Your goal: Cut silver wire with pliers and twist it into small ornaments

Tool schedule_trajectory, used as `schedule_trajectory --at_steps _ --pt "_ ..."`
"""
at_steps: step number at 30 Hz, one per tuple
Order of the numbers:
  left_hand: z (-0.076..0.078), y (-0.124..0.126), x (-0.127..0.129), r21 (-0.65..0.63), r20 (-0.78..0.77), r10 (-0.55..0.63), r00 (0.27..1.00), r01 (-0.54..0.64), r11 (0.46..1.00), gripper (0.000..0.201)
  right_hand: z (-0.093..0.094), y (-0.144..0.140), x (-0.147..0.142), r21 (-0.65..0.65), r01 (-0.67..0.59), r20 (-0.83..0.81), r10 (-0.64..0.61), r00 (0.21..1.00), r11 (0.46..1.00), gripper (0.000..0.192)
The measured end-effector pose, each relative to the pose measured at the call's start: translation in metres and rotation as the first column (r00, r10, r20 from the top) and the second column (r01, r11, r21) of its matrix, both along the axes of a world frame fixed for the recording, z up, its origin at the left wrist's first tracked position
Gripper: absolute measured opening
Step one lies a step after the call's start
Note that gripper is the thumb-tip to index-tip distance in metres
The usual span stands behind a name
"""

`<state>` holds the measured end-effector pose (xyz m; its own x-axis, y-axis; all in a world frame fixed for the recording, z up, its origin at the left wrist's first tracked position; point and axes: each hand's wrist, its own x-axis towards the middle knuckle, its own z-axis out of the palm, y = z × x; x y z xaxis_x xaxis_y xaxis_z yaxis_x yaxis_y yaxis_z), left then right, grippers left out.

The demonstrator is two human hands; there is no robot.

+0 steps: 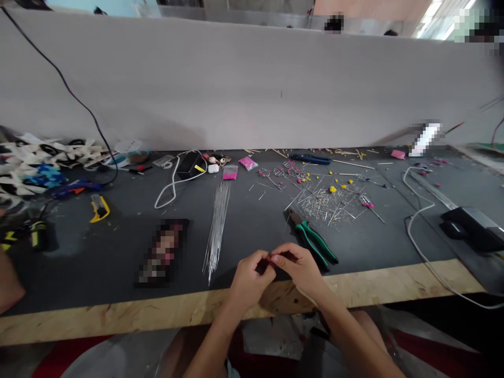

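Both hands point(275, 270) pinch a small red piece point(269, 259) beside green pliers point(313, 239)

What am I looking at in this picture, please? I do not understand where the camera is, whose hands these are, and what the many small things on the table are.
The one picture comes from a camera worn on a person's head, looking forward and down, so the two bare hands at the bottom are that person's own. The left hand and right hand meet at the fingertips and pinch a small dark red piece; it is too small to identify. They work above a dark mat on a wooden bench. Beside the right hand lie green-handled pliers. Left of the hands is a bundle of thin metal wires. Farther back is a scatter of cut wire bits with yellow and pink beads, and a yellow utility knife lies at the left.
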<state>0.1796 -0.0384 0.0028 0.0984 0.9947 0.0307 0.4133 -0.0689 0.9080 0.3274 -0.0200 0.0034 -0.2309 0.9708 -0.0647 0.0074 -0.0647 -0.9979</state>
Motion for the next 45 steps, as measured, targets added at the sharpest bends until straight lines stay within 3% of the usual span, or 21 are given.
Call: schedule_trajectory --at_steps 8,11,14,18,24,33,40,45 --pt "0.004 0.002 0.006 0.022 0.05 0.025 0.998 -0.026 0.999 0.01 -0.001 0.0 0.004 -0.004 0.067 0.001 -0.067 0.998 0.998 0.012" --pt "0.005 0.003 0.011 -0.067 0.231 0.027 0.973 -0.012 0.998 0.008 0.001 -0.001 0.005 -0.058 0.116 -0.077 -0.121 0.99 0.992 0.014" --pt "0.007 0.006 0.011 -0.185 0.447 0.04 0.894 0.048 0.982 0.008 0.005 -0.002 0.006 -0.122 0.123 -0.223 -0.148 0.964 0.985 0.018" --pt "0.01 0.009 0.008 -0.269 0.545 0.055 0.837 0.112 0.957 0.013 0.007 -0.005 0.007 -0.161 0.092 -0.332 -0.142 0.933 0.983 0.019" --pt "0.012 0.009 0.006 -0.298 0.54 0.061 0.839 0.124 0.947 0.019 0.006 -0.009 0.01 -0.146 0.114 -0.31 -0.155 0.938 0.983 0.017" --pt "0.009 0.007 0.007 -0.237 0.51 0.006 0.86 0.134 0.962 0.013 0.007 -0.009 0.009 -0.096 0.123 -0.232 -0.142 0.962 0.988 0.015" --pt "0.008 0.004 0.012 -0.097 0.246 -0.065 0.967 0.091 0.991 0.015 0.007 -0.008 0.011 -0.07 0.185 -0.13 -0.193 0.973 0.98 0.019" --pt "0.007 0.004 0.013 -0.006 0.155 -0.069 0.986 0.07 0.998 0.015 0.007 -0.006 0.01 -0.06 0.206 -0.122 -0.212 0.97 0.977 0.018"
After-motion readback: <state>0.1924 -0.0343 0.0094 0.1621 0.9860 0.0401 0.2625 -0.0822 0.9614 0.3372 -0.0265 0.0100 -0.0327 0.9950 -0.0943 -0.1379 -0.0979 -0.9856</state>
